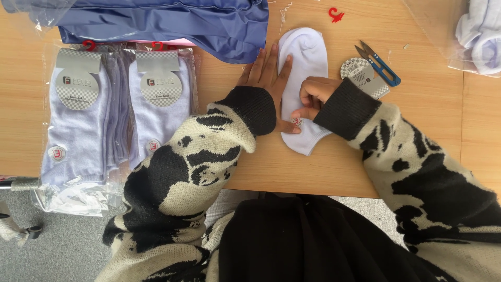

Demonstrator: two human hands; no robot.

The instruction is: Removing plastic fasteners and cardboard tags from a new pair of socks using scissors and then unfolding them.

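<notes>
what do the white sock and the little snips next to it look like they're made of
White sock: soft matte knit fabric, likely cotton blend; it creases under the hands. Snips: shiny grey metal blades, with blue handles that look like plastic.

Even, bright light fell from overhead across the wooden table (428, 136). Shadows stayed soft and short. Glare glinted on plastic bags (31, 10) at both far corners. Focus was sharp, distortion slight.

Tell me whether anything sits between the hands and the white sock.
Nothing visible does. The left hand lies flat on the white sock, and the right hand pinches a small round sticker on it.
</notes>
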